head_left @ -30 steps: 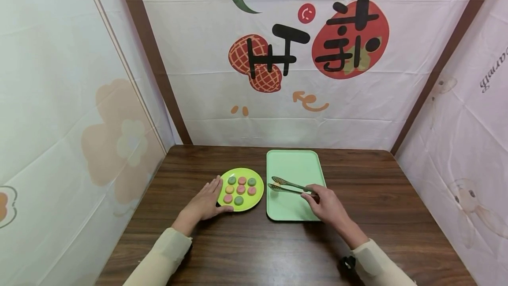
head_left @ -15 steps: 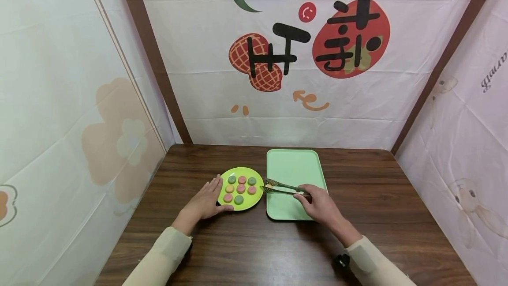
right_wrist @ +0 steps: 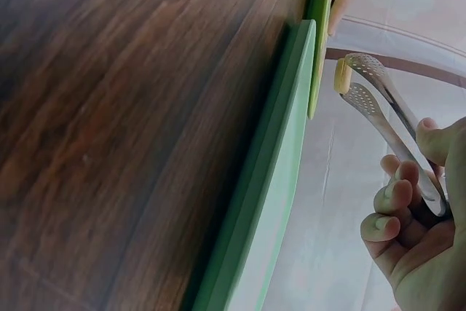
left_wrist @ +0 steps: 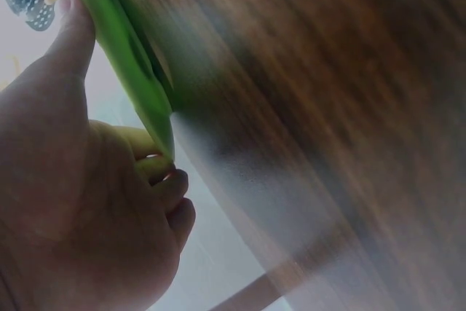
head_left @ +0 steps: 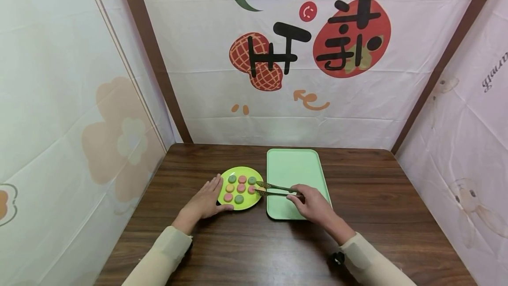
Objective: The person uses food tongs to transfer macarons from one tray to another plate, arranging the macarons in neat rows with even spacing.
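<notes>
In the head view my right hand (head_left: 314, 205) grips metal tongs (head_left: 278, 193) with perforated ends. Between the tong ends is a yellow macaron (right_wrist: 342, 76), held above the plate's level in the right wrist view. In the head view it appears over the right rim of the yellow-green plate (head_left: 247, 206). My left hand (head_left: 204, 200) rests against that plate's left side, fingers stretched along the rim and thumb at the near edge. Green, pink and yellow macarons lie on the plate, among them a middle pink macaron (head_left: 240, 188) and a near green macaron (head_left: 239, 199).
A light green rectangular tray (head_left: 295, 167) lies right of the plate, under the tongs and right hand. Both stand on a dark wood table (head_left: 254, 246). Printed cloth walls (head_left: 206, 92) close in the back and sides.
My right hand has moved left with the tongs, carrying the yellow macaron from above the tray to the plate's right edge. The left hand and plate have stayed in place.
</notes>
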`<act>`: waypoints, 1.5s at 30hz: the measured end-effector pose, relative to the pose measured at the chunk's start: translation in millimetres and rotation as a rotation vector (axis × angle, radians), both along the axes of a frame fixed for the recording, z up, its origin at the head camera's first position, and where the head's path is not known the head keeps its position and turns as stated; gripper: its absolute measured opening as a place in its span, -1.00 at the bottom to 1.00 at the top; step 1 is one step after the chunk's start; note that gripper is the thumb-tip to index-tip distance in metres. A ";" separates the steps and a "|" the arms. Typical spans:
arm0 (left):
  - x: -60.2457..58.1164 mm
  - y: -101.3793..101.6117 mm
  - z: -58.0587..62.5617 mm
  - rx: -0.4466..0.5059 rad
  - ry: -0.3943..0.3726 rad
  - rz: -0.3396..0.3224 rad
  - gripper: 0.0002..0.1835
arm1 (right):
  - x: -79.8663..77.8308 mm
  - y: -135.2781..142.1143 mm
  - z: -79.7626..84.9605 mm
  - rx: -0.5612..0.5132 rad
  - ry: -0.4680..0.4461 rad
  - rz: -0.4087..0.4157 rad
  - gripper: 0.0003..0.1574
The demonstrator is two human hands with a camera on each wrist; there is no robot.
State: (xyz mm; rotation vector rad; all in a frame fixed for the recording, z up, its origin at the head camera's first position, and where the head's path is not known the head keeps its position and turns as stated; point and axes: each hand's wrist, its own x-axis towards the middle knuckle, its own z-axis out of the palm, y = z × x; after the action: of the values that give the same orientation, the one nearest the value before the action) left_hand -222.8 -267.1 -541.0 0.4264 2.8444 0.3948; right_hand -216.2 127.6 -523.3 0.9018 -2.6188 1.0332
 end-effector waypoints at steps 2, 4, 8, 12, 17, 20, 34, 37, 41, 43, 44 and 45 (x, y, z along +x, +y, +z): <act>-0.1 -0.1 -0.1 -0.003 -0.001 -0.001 0.27 | -0.2 -2.5 0.0 0.001 -0.007 0.012 -0.73; -0.1 -0.2 -0.2 -0.001 0.001 -0.002 0.27 | -0.2 -4.9 -0.2 0.006 -0.022 0.018 -0.71; 1.0 0.3 1.3 0.004 0.007 -0.002 0.26 | -0.3 -9.1 -2.1 0.018 -0.030 0.034 -0.67; 1.9 0.7 2.7 0.012 0.007 0.001 0.26 | -1.9 -12.7 -5.2 0.017 -0.001 0.053 -0.67; 0.9 0.3 0.8 0.006 0.003 0.003 0.27 | -2.5 -16.5 -6.4 0.022 0.014 0.065 -0.74; 0.5 0.1 0.2 0.004 0.004 0.003 0.27 | -1.9 -18.6 -4.8 0.033 0.005 0.062 -0.77; 0.3 -0.3 -1.1 0.013 0.012 0.000 0.26 | -3.9 -25.3 -2.5 0.065 -0.003 0.071 -0.73; 0.6 -0.3 -0.9 0.013 0.010 -0.001 0.26 | -5.3 -26.6 -2.9 0.085 -0.019 0.068 -0.73; 1.1 -0.2 -0.7 0.010 0.013 -0.002 0.26 | -6.4 -28.6 -1.9 0.100 -0.040 0.067 -0.75; 1.5 -0.1 -0.7 0.008 0.015 -0.004 0.26 | -6.7 -29.4 -1.3 0.101 -0.047 0.069 -0.76; 1.7 0.1 -0.5 0.009 0.016 -0.004 0.26 | -6.6 -29.8 -0.7 0.103 -0.049 0.069 -0.74; 1.8 0.2 -0.3 0.009 0.017 -0.004 0.26 | -6.6 -30.1 -0.5 0.105 -0.048 0.069 -0.73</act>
State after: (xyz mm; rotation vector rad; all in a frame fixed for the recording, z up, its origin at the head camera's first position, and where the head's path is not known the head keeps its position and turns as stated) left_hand -221.0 -266.9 -541.3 0.4391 2.8584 0.4049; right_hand -222.8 97.5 -523.9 1.0091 -2.7220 0.9527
